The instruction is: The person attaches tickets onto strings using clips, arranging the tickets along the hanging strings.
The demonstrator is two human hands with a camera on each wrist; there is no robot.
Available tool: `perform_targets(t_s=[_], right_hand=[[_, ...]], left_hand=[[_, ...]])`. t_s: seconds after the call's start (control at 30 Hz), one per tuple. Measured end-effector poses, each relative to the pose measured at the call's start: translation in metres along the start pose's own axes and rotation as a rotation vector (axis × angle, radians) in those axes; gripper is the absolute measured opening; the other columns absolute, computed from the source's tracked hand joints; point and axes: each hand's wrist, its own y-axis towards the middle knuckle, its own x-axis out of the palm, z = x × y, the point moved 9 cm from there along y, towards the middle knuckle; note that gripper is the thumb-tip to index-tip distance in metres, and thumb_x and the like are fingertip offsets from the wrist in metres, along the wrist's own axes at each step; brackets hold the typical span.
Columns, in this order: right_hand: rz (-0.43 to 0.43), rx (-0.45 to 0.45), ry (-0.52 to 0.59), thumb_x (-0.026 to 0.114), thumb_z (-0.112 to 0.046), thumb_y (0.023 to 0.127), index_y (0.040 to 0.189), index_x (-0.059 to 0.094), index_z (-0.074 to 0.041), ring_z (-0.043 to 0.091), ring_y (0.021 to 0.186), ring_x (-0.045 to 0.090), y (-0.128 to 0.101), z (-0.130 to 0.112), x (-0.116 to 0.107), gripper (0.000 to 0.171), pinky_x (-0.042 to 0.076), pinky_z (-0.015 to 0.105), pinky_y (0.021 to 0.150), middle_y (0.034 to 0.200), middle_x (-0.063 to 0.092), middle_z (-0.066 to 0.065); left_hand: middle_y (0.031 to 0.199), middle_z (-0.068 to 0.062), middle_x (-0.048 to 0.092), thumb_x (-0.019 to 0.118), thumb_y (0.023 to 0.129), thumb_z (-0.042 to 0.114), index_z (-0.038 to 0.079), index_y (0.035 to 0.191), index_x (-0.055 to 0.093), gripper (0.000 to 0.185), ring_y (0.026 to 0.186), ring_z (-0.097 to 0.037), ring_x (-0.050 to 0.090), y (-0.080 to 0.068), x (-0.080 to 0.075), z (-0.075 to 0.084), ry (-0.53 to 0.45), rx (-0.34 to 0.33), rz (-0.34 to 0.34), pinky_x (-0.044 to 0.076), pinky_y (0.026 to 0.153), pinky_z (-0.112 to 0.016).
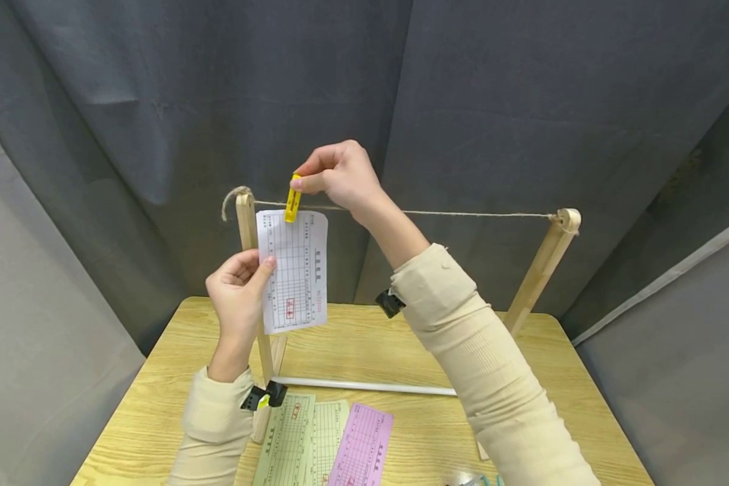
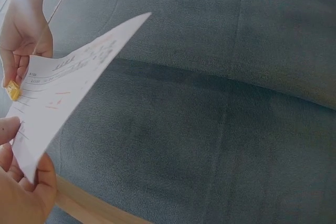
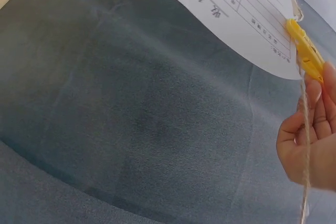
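In the head view a white printed form [image 1: 298,270] hangs upright near the left wooden post [image 1: 247,226]. My left hand [image 1: 238,290] pinches its left edge between thumb and fingers. A yellow clothespin [image 1: 292,199] sits at the form's top edge, by the twine [image 1: 462,214]. My right hand [image 1: 343,177] pinches the clothespin's upper end. The right wrist view shows the clothespin [image 3: 306,51] meeting both the paper's edge and the twine. In the left wrist view the form [image 2: 68,93] bends outward, its free corner pointing up and right.
The twine runs to a right wooden post [image 1: 543,270]. A white rod [image 1: 364,385] joins the stand low down. Green forms [image 1: 288,439] and a purple form [image 1: 364,442] lie on the wooden table [image 1: 140,405]. Dark curtains [image 1: 492,101] rise behind.
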Motion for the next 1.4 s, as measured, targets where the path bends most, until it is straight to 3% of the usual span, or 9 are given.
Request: perform_targets(t_s=[0.3,0.83,1.0,1.2,1.4], right_hand=[[-0.053,0.012,-0.041,0.072,-0.001,0.074,0.078,0.07,0.0,0.017,0.073,0.062,-0.003,0.007,0.008,0.004,0.048,0.028,0.067,0.078,0.067,0.009],[-0.173,-0.041,-0.074,0.072,-0.01,0.076,0.102,0.065,-0.001,0.015,0.077,0.061,-0.009,0.005,0.018,0.028,0.049,0.027,0.071,0.086,0.066,0.005],[-0.155,-0.05,-0.084,0.074,-0.012,0.075,0.111,0.063,-0.003,0.012,0.081,0.06,-0.01,0.004,0.017,0.039,0.048,0.025,0.073,0.095,0.065,0.005],[-0.105,-0.07,-0.061,0.072,-0.013,0.077,0.11,0.064,-0.004,0.011,0.084,0.059,-0.016,0.004,0.009,0.035,0.047,0.025,0.073,0.103,0.064,0.003],[-0.056,-0.074,-0.016,0.071,-0.011,0.078,0.109,0.064,-0.004,0.013,0.086,0.059,-0.027,0.005,-0.005,0.033,0.048,0.027,0.073,0.104,0.064,0.003]], left_hand=[[0.07,0.002,0.065,0.066,0.075,-0.01,-0.02,0.083,0.058,0.015,0.061,-0.008,0.058,0.0,-0.003,0.0,-0.001,-0.012,0.018,0.047,0.057,-0.017],[0.071,0.003,0.063,0.066,0.075,-0.011,-0.018,0.094,0.059,0.021,0.063,-0.008,0.059,-0.001,-0.006,0.004,0.047,0.005,0.008,0.046,0.057,-0.017],[0.071,0.003,0.063,0.067,0.075,-0.008,-0.016,0.097,0.058,0.025,0.063,-0.008,0.058,0.0,-0.007,0.003,0.073,0.006,0.0,0.046,0.058,-0.016],[0.07,0.004,0.062,0.067,0.075,-0.009,-0.016,0.097,0.058,0.024,0.062,-0.007,0.057,-0.002,-0.01,0.001,0.101,0.001,-0.003,0.046,0.057,-0.016],[0.074,0.0,0.063,0.069,0.076,-0.003,-0.011,0.099,0.061,0.025,0.064,-0.007,0.057,-0.003,-0.01,-0.002,0.209,0.001,-0.028,0.046,0.059,-0.016]])
